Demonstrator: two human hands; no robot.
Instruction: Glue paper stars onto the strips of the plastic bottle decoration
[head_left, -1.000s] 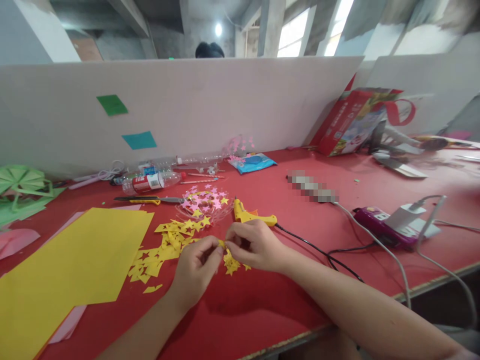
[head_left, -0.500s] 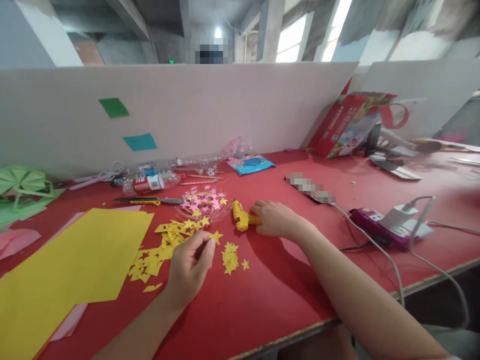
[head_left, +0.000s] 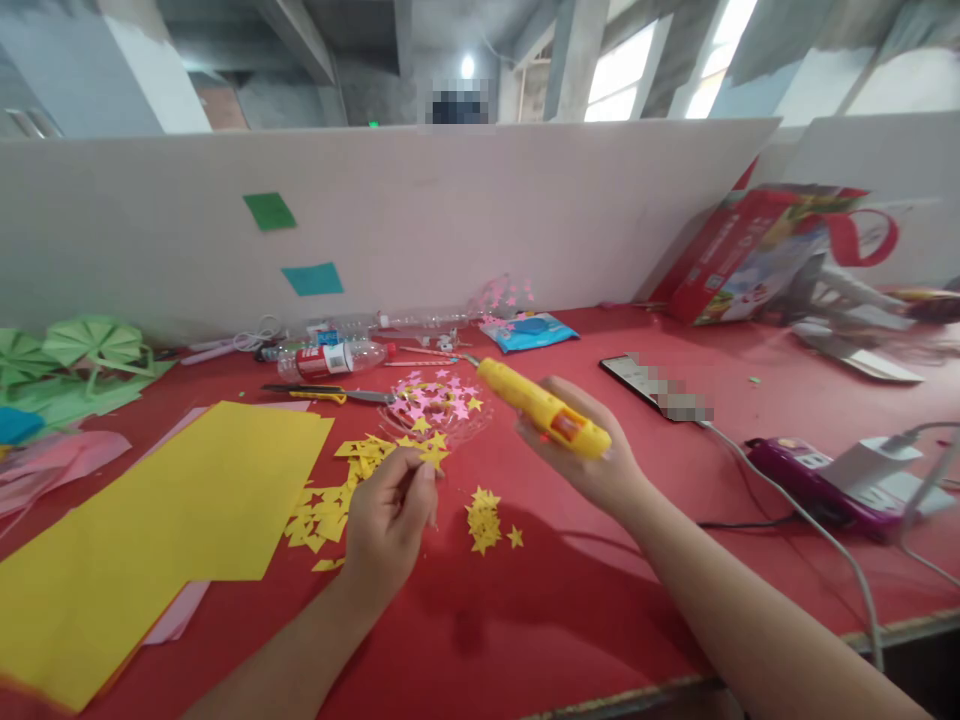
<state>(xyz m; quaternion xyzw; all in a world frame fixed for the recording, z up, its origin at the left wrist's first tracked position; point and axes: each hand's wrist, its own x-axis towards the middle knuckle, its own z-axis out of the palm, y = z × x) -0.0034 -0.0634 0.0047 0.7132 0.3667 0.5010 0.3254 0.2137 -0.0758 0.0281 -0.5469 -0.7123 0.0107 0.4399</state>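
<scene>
My right hand [head_left: 581, 440] is wrapped round the handle of a yellow glue gun [head_left: 536, 405], held above the table with its nozzle toward the far left. Between thumb and forefinger my left hand [head_left: 394, 510] pinches a yellow paper star [head_left: 433, 455]. Just beyond that star lies a clear plastic piece covered in pink stars [head_left: 431, 398], with a few yellow ones on it. A small pile of yellow stars [head_left: 484, 520] sits on the red table between my hands. Yellow paper scraps [head_left: 322, 512] lie behind and left of my left hand.
Yellow paper sheets [head_left: 172, 510] cover the left side. A utility knife [head_left: 315, 393], a plastic bottle [head_left: 330, 362] and a blue packet [head_left: 529, 333] lie farther back. To the right are a phone [head_left: 645, 385], its cable and a purple power strip [head_left: 817, 490].
My right hand has lifted the glue gun off the table and turned it nozzle-forward. My left hand still pinches the star. The view has swung slightly left.
</scene>
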